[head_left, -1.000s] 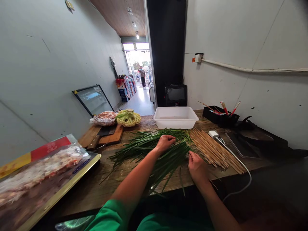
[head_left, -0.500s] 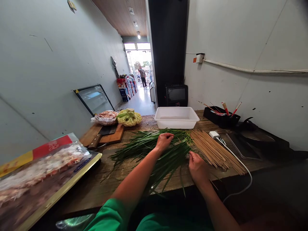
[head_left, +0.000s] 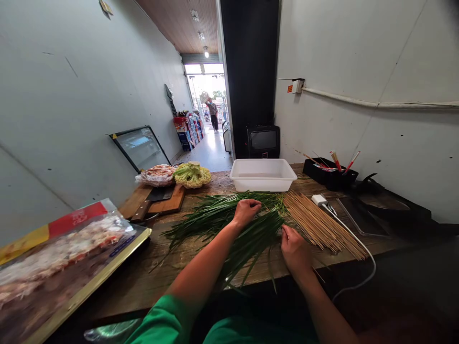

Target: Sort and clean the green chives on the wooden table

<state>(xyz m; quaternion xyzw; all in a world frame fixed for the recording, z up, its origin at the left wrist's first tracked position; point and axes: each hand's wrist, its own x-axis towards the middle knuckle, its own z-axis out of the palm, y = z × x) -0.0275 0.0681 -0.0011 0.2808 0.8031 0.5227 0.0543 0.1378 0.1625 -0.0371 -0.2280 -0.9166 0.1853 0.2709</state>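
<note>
Long, dark green garlic chives (head_left: 251,239) lie across the wooden table, their pale cut ends towards the right. Over the back part of the pile, my left hand (head_left: 246,212) is closed in a pinch; whatever lies between its fingertips is too small to make out. My right hand (head_left: 296,247) pinches the stem end of the front bunch of chives between thumb and forefinger, low over the table. Right beside the chives, a spread of thin bamboo skewers (head_left: 322,224) reaches towards the table's front edge.
A white plastic tub (head_left: 263,184) stands behind the chives. To the left are a cauliflower (head_left: 192,176), a cutting board (head_left: 172,203) with a cleaver (head_left: 145,204), and a large food package (head_left: 75,258). A charger (head_left: 319,200) with a white cable and a black box (head_left: 322,177) are right.
My left hand has shifted very slightly right. My right hand and the chives are almost unmoved. Far off in the doorway, the standing person has changed posture a little.
</note>
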